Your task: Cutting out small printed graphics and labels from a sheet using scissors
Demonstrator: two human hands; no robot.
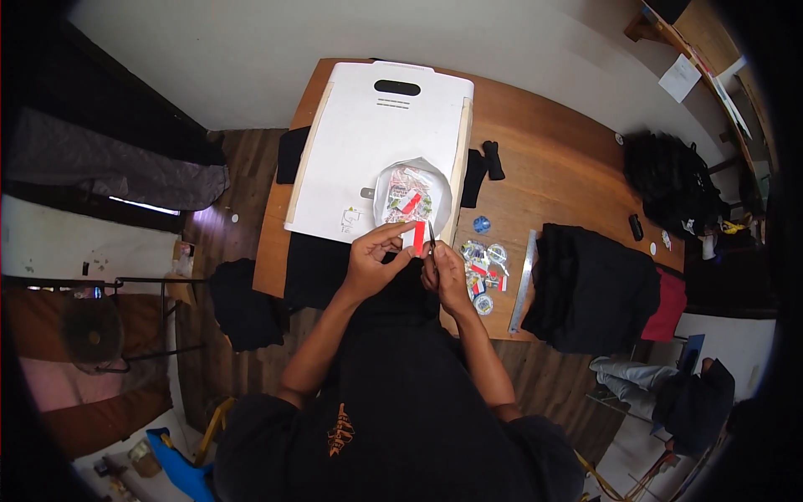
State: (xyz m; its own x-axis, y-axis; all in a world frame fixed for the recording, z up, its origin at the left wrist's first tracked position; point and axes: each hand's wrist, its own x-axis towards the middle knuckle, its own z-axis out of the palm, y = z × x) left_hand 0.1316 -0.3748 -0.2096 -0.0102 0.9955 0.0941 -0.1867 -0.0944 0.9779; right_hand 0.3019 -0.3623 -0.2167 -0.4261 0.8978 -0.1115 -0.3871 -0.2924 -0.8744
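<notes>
My left hand (373, 261) pinches a red-and-white piece (419, 238) between thumb and fingers. Right beside it, my right hand (448, 274) is closed on scissors (432, 232), their dark slim blades pointing up along the piece's right edge. Whether the blades touch the piece is too small to tell. Just beyond both hands sits a pale round container (443, 198) with printed scraps inside, one of them red and white. It rests on a large white board (343, 146). Several round printed cutouts and red-and-white bits (483, 269) lie in a loose group to the right of my right hand.
The white board lies on a brown wooden table (552, 159). A metal ruler (524, 284) lies by a stack of folded black cloth (585, 289). Behind are a black bag (665, 176) and a wall. At right, a person (690, 402) is near the table.
</notes>
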